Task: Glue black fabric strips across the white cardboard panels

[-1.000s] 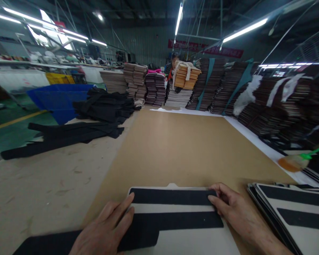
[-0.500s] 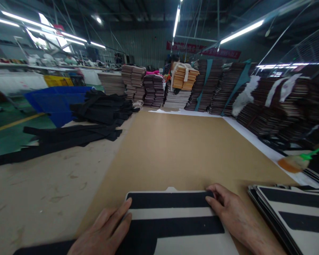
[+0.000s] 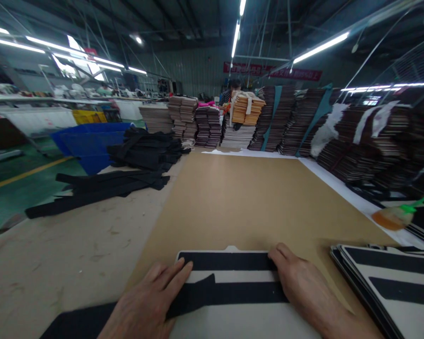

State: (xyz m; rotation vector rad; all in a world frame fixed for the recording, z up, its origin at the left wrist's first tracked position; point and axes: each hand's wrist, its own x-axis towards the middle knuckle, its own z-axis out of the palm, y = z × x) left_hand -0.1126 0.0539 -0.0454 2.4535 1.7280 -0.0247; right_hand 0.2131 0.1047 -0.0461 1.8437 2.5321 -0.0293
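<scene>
A pale panel with black strips across it lies before me on brown board. My left hand lies on its upper left edge, fingers stretched out and open, thumb mostly hidden. Beneath that hand runs a loose black strip; its pointed end lies over the panel's lower black band, and its other part spreads out to the left. At the panel's upper right corner, my right hand is closed on the edge, fingertips curled over it. A stack of similar striped panels stands to the right.
Brown board covers the table. Black strips lie in piles at left, by a blue bin. A container of orange-brown stuff with a green handle stands at right. Tall stacks line the back; a person is behind.
The black strip's end has shifted and now shows its pointed tip over the panel. Both hands remain at the panel's edges; my right fingers have closed further over the corner. The view has turned slightly left.
</scene>
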